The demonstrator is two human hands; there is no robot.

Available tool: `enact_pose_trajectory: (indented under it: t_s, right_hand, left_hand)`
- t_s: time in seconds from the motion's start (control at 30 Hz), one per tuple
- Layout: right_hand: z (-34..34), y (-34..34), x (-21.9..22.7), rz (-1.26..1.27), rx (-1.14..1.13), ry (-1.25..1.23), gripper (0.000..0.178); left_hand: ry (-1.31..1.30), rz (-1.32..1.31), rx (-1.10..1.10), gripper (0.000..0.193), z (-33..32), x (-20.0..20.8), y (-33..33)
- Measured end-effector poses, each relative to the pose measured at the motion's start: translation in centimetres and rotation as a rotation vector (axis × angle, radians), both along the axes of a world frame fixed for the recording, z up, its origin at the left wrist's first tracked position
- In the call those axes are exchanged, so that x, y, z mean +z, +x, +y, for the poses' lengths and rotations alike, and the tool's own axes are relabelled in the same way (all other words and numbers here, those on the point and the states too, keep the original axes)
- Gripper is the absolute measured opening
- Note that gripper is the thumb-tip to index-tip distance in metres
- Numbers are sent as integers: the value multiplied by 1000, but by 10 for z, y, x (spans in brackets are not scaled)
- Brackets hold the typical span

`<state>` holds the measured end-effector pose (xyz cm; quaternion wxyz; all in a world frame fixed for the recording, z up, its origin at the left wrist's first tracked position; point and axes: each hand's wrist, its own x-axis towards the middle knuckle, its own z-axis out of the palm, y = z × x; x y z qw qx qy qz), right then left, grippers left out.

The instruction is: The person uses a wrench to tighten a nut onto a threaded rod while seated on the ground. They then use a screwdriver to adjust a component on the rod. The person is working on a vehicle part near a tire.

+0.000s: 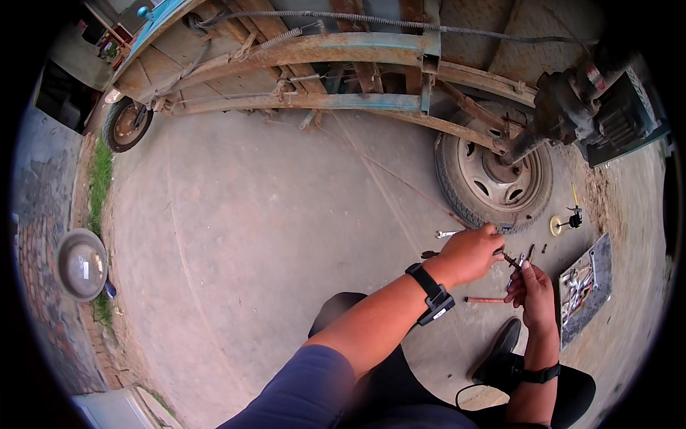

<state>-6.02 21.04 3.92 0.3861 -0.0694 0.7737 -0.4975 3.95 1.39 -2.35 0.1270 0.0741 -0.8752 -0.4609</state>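
In front of me, close to the wheel (500,168) lying by the vehicle frame, my two hands meet over a short dark threaded piece (511,262), bolt-like in shape. My left hand (468,256) is closed at its left end, knuckles up. The fingers of my right hand (532,293) pinch its lower right end. A small shiny metal part shows beside the right fingers, its kind unclear. A dark tool end (429,254) pokes out left of my left hand; whether that hand holds it is hidden.
An open-end wrench (447,234) and a reddish rod (484,300) lie on the concrete. At right are a toolbox tray (594,304) of wrenches and a yellow-and-black item (564,223). The rusty vehicle frame (300,53) hangs overhead; a metal basin (82,264) sits far left.
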Motion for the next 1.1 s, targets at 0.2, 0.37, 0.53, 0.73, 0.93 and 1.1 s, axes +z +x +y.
enact_pose_trajectory:
  t_s: [0.2,0.37,0.53,0.73,0.93,1.1]
  right_hand:
    - [2,8,-19,325,32,-109,34]
    - [-2,4,5,35,-16,-1,28]
    - [5,0,-6,57,23,-45,27]
    - [0,11,-11,244,-28,-162,25]
    - [4,1,0,-71,15,-19,26]
    - [4,4,-6,136,47,-105,13]
  left_hand:
    - [6,-5,4,19,0,1,1]
    - [0,2,11,19,1,-2,0]
    - [15,5,3,18,1,-3,-1]
    - [9,21,10,18,1,-2,1]
    - [13,12,9,18,0,-1,1]
    - [13,21,12,17,0,0,3]
